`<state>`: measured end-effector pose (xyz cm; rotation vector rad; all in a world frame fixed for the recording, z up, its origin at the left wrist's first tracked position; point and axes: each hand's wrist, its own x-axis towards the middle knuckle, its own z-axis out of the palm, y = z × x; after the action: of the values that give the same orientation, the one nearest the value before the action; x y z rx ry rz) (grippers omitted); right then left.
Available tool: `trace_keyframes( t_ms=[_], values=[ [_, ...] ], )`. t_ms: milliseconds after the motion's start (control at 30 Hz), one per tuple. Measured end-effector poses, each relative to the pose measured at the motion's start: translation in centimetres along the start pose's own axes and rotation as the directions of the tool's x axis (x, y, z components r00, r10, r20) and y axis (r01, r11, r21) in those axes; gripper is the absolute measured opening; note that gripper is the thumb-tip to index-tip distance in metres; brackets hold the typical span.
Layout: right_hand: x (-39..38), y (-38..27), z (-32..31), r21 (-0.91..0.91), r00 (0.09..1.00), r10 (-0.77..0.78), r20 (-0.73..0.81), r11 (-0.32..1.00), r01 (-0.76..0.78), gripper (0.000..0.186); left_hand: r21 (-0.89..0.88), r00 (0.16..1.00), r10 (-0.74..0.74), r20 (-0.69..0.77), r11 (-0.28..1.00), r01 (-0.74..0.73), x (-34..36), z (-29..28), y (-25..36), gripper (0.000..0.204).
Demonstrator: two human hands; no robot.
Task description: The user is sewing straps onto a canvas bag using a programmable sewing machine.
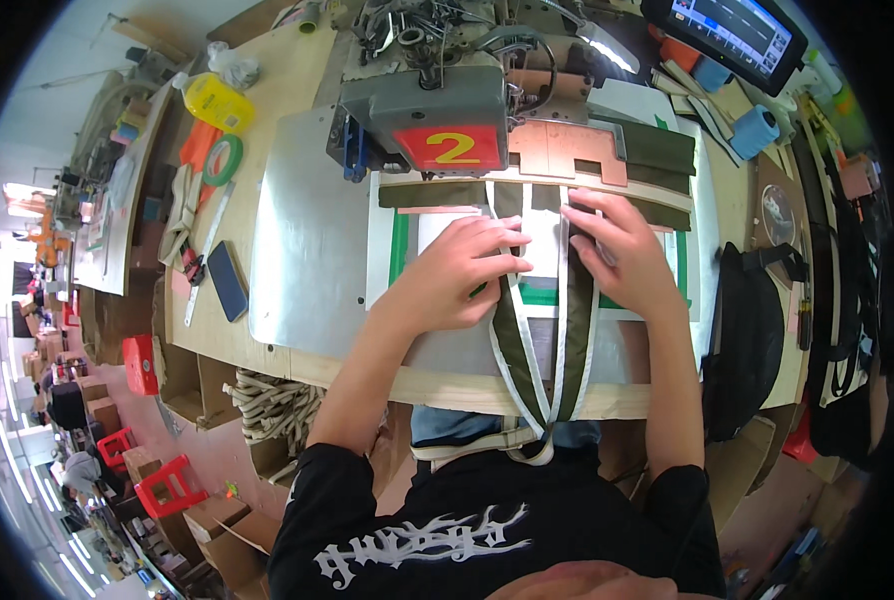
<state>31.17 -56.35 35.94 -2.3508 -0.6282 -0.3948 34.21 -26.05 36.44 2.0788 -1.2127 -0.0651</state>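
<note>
Two olive straps with white edging, a left strap (513,342) and a right strap (573,350), run from an industrial sewing machine (422,110) toward me. They meet past the table's front edge, near a beige webbing strap (467,450). My left hand (457,275) lies over the left strap, its fingers stretched to the right. My right hand (622,250) has its fingers apart, fingertips touching the right strap. Beyond the hands, the straps' far ends reach an olive fabric band (432,195) beside a copper-coloured clamp plate (557,150). A white template (379,240) with green edging lies underneath.
At left are a dark phone (228,281), green tape roll (222,160), steel ruler (205,255) and yellow bottle (217,104). A screen (732,40) and blue thread spool (755,132) stand far right. A black bag (745,340) hangs at right.
</note>
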Motion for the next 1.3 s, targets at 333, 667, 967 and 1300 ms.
trace_keyframes(
  t_ms=[333,667,967,1300],
  values=[
    [0.4,-0.4,1.5,-0.169,0.998,0.022,0.065,0.986,-0.011,0.044,-0.053,0.999,-0.016,0.028,0.998,0.017,-0.6,0.6,-1.3,0.039],
    [0.5,-1.2,2.2,-0.244,0.998,-0.052,0.036,0.968,0.060,0.046,-0.075,1.000,0.010,-0.018,0.997,-0.012,-0.9,1.4,-1.4,0.041],
    [0.1,-0.8,1.7,-0.235,0.993,-0.002,0.119,0.972,0.030,0.048,-0.151,0.953,-0.162,-0.254,0.980,0.126,-2.2,0.4,-2.5,0.035],
    [0.2,-0.7,1.6,-0.179,0.993,0.008,0.115,0.984,0.013,0.044,0.044,0.858,-0.345,-0.380,0.920,0.389,-2.9,-0.5,-3.9,0.046]
  ],
)
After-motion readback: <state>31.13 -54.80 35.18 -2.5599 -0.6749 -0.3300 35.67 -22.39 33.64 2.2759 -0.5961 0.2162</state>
